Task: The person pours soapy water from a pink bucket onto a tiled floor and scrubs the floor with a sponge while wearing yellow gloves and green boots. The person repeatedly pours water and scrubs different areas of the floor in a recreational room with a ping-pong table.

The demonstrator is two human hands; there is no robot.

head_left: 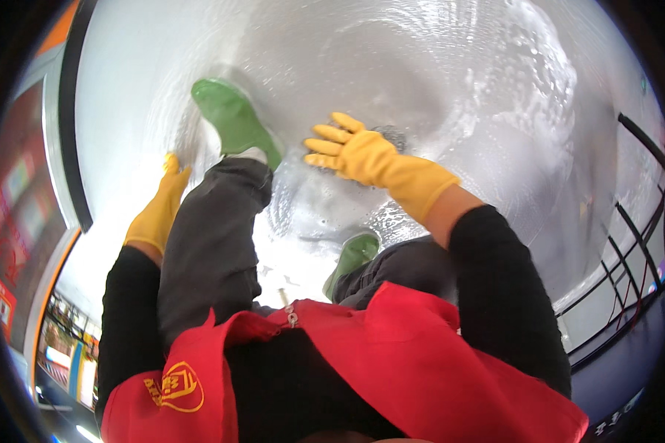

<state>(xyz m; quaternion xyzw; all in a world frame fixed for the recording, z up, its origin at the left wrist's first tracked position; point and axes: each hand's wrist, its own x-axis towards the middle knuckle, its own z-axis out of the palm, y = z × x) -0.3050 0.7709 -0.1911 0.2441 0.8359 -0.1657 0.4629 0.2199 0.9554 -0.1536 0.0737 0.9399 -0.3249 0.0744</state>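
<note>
My right hand (pixel 360 152), in a yellow rubber glove, presses down over a grey scourer (pixel 392 137) that looks like steel wool. Its fingers are stretched out and slightly apart, and the hand covers most of the scourer. Beneath it spreads a wet, pale floor (pixel 377 72) with soapy swirls. My left hand (pixel 163 199), gloved the same way, hangs beside my left knee with thumb and fingers apart. Nothing shows in it; whether it touches the white surface beside it I cannot tell. Thick foam (pixel 548 72) lies toward the upper right.
A green rubber boot (pixel 235 122) stands between my hands, and the other boot (pixel 360 252) is tucked under my right leg. Along the left runs a black-edged border (pixel 73 138). A black metal frame (pixel 637 238) with projecting bars stands at the right.
</note>
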